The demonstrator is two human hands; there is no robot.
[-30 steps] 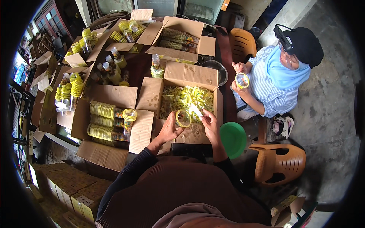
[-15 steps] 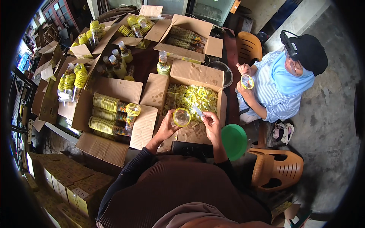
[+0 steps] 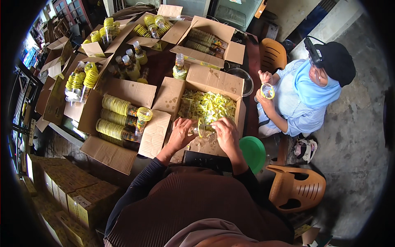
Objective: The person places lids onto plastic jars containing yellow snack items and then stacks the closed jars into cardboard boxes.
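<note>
In front of me, a clear plastic cup with a yellow rim is tilted on its side over the near flap of a cardboard box. My left hand grips it from the left. The right hand has its fingers pinched together at the cup's right side; what they hold is too small to make out. Beneath and beyond both hands lies a heap of yellow and white scraps inside the open box.
To the left, an open box holds stacks of yellow-rimmed cups. More boxes and cup stacks stand farther back. A green basin and an orange chair are at right, where a seated co-worker holds another cup.
The cup has tipped from its mouth facing up to lying sideways. My right hand has come in against it, and the whitish piece it pinched no longer shows plainly.
</note>
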